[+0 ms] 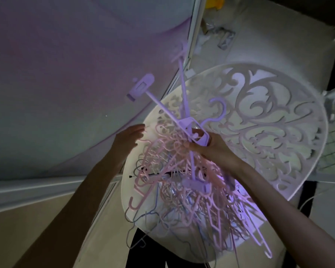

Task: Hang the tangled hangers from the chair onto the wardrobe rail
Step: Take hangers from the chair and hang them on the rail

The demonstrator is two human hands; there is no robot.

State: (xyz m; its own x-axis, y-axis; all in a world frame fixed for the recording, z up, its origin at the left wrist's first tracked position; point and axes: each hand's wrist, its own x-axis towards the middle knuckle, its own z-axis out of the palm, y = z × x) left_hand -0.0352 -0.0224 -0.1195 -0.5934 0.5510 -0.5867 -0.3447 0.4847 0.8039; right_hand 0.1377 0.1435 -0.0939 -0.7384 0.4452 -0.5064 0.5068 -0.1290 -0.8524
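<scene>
On my left I see the left hand [129, 137] held loose, fingers straight and relaxed, hovering just beside the near edge of the white chair [278, 105], holding nothing. To its right lies the tangled heap of pink hangers [182, 190], piled on the chair seat and spilling over its front edge. Above the heap, the right hand [207, 147] has its grip clenched around purple clip hangers [182, 120], fingers curled at their middle where the bars cross; their clip ends stick up and leftward, clear of the pile.
</scene>
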